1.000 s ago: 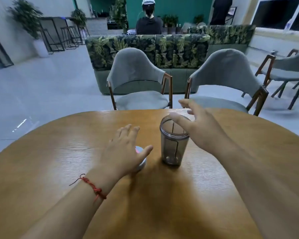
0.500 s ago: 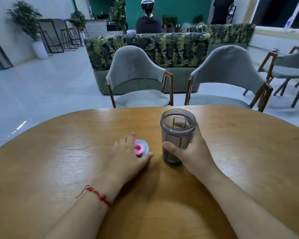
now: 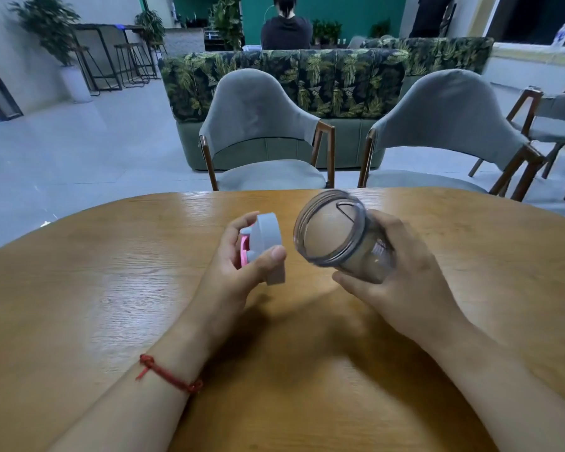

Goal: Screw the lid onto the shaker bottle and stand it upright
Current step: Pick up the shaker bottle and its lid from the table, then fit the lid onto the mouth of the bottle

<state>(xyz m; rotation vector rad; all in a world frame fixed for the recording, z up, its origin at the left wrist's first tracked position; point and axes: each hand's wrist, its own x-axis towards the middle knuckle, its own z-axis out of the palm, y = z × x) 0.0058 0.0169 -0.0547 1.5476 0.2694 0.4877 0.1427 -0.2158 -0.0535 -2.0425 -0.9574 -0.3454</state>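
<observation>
My right hand (image 3: 402, 282) grips a smoky translucent shaker bottle (image 3: 340, 236) above the table, tilted so its threaded open mouth faces left and toward me. My left hand (image 3: 242, 265) holds the grey lid (image 3: 268, 239) with a pink flip cap, thumb on the rim and fingers behind it. The lid's open side faces right, toward the bottle's mouth. A small gap separates lid and bottle; they do not touch. Both are lifted off the wooden table (image 3: 111, 305).
Two grey upholstered chairs (image 3: 261, 125) (image 3: 444, 125) stand at the table's far edge, a leaf-patterned sofa (image 3: 284, 79) behind them. A person sits beyond the sofa with their back turned. More chairs are at the far right.
Both hands lifted their objects off the table: the left picked up the lid and turned it on edge, the right raised the upright bottle and tilted its mouth toward the lid.
</observation>
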